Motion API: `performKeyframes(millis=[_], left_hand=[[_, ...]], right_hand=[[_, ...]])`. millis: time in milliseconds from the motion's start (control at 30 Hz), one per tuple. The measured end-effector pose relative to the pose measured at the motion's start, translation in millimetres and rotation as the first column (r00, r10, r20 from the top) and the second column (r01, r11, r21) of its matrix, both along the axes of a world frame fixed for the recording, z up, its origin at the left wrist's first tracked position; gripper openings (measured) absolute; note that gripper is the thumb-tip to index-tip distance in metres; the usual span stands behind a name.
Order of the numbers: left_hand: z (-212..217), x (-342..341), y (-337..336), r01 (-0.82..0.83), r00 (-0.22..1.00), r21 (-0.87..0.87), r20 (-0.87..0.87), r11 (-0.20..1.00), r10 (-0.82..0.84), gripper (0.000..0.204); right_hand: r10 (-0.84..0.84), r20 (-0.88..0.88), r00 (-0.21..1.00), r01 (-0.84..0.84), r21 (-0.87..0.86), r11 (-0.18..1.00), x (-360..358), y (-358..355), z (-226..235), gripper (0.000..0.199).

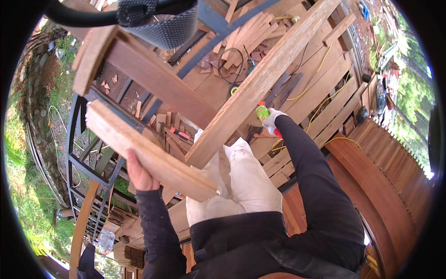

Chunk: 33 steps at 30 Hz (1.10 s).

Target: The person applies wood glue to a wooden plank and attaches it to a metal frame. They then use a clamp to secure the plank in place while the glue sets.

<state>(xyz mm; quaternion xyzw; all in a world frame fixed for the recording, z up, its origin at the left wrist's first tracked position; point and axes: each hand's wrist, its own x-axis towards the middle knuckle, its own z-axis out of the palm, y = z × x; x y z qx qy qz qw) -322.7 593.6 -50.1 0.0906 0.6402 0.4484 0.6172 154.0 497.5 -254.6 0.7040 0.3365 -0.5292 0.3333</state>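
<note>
- At lower left of the head view, left hand (138,174) comes up from a black sleeve and is clenched round the underside of a short pale board (148,151); only knuckles and the back of the hand show, fingertips hidden behind the wood.
- Short pale board runs diagonally from upper left to lower centre, its lower end over the person's light trousers (251,181); upper end meets the dark metal railing (76,153), contact point not clear.
- Right hand (270,120), in a whitish glove, is closed around a green and orange tube-like object (263,112); its kind cannot be made out, and the lower part is covered by the glove.
- That hand sits just beside the long plank (265,79), which crosses the frame from upper right down to centre; whether the green object touches the plank cannot be told.
- Long plank's lower end lies over the trousers; its top is cut off by the frame edge.
- Below, on the wooden deck (325,88): a heap of offcuts (246,37), yellow cord (320,100), a red-handled tool (180,135), all small and bent by the lens.
- Top centre: dark mesh object (162,23), cropped, unidentified.
</note>
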Motion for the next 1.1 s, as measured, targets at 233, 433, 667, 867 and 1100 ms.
performKeyframes(millis=[233, 433, 667, 867, 1100], left_hand=[[-34, 20, -5, -0.028, 0.998, -0.036, 0.058, 0.999, 0.030, 0.053], [-47, 36, 11, -0.012, 0.995, 0.037, -0.096, 0.999, 0.016, 0.056], [-50, 46, 62, -0.019, 0.990, 0.119, -0.137, 0.993, 0.036, 0.052], [-59, 26, 79, -0.141, 0.986, 0.134, -0.074, 0.981, 0.152, 0.050], [-71, 7, 93, -0.149, 0.980, 0.111, -0.115, 0.983, 0.161, 0.050]], right_hand=[[0.384, -0.165, 0.908, -0.385, 0.027, 0.922, -7, -34, -164, 0.051], [0.272, -0.124, 0.954, -0.256, 0.130, 0.958, -13, 17, -171, 0.048], [-0.159, -0.097, 0.982, 0.184, 0.364, 0.913, -6, 12, -34, 0.045], [-0.235, -0.222, 0.946, 0.311, 0.822, 0.478, -72, 18, 116, 0.035], [-0.187, -0.105, 0.977, 0.163, 0.930, 0.329, -143, 75, 159, 0.029]])
